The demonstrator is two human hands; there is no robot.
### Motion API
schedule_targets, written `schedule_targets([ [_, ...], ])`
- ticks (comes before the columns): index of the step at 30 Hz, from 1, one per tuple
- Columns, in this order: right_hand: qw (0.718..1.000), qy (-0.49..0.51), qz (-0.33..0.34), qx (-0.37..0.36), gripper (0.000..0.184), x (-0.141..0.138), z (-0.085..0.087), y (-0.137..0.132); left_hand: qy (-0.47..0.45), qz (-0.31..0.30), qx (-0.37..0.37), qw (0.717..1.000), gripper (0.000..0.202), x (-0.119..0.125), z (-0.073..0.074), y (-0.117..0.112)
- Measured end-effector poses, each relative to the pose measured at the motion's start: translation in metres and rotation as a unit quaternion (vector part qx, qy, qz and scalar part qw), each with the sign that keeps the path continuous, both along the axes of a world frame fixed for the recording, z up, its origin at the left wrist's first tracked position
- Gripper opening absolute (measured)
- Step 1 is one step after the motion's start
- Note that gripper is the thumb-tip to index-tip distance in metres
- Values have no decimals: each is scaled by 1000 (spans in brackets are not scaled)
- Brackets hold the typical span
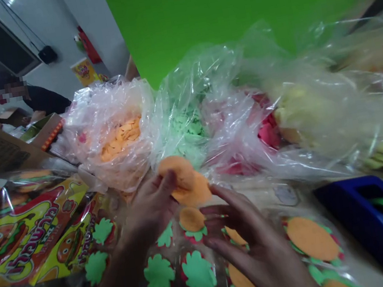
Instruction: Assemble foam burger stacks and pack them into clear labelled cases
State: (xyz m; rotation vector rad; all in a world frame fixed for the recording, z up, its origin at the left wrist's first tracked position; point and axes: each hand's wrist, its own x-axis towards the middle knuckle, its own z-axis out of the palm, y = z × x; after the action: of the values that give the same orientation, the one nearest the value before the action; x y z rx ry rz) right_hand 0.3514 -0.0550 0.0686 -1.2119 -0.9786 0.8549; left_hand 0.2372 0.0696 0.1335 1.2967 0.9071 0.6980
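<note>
Thin orange round pieces [195, 189], at least two overlapping, are pinched between the thumb and fingers of my left hand [153, 203] at mid-view. My right hand [257, 238] has its fingers spread, with one fingertip at the right edge of these rounds. Below both hands lie small stacks: green leaf-edged pieces [199, 273] over red ones, seemingly in clear packaging. Some stacks have an orange round [312, 238] on top, such as those under and beside my right hand.
Clear plastic bags hold orange pieces [122, 138], green pieces [188, 127], red pieces [268, 128] and pale yellow pieces [295, 106]. A blue tape dispenser [349, 210] stands right. Printed burger packages [40, 227] lie left. A green panel [227, 5] rises behind; another person [44, 97] is at back left.
</note>
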Motion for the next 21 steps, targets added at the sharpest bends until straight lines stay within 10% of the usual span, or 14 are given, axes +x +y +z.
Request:
schedule_targets([
  [7,993,-68,-67,65,24,-3,-1,-12,-29,-12,-69,997,33,-23,-12,-63],
  [11,995,-47,-80,-22,16,-1,-7,-30,-16,130,14,991,28,-46,-23,-65],
  [16,974,-49,-123,-182,24,10,-33,-55,96,68,40,992,22,-84,-56,-78],
  [21,961,-17,-131,-243,33,17,-57,-76,277,63,378,881,25,-99,-112,-112],
])
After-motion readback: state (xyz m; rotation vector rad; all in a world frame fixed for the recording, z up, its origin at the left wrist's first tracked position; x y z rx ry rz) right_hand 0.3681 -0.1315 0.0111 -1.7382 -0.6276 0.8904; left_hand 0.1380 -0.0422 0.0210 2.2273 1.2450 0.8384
